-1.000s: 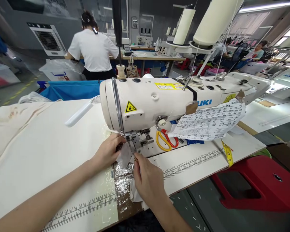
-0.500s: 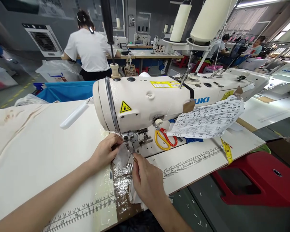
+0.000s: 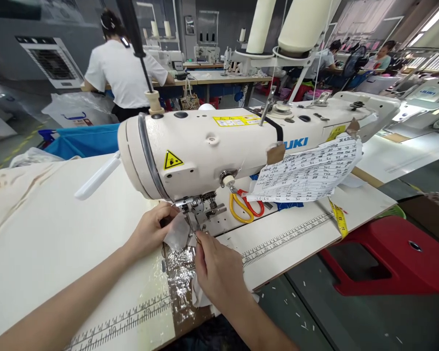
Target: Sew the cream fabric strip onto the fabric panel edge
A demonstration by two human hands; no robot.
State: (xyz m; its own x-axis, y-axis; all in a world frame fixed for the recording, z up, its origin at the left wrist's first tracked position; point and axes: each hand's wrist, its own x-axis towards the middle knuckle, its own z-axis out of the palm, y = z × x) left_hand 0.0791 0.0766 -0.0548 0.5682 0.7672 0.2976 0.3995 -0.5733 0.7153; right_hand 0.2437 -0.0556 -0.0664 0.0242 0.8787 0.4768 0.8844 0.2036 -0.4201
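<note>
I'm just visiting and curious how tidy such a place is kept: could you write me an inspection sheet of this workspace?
Surface: white sewing table with a printed ruler scale.
Job's things: JUKI sewing machine; small piece of white fabric by its needle area.
Clutter: scissors with red and yellow handles, handwritten sheet, yellow tape measure over the table edge; pale scraps on the floor.
Hands: left hand at the fabric, grip unclear; right hand pinches a slim metal tool, possibly tweezers.
Cables: nothing seen; only thread near the thread cones.
Surroundings: red stool; person in white shirt at another table.
</note>
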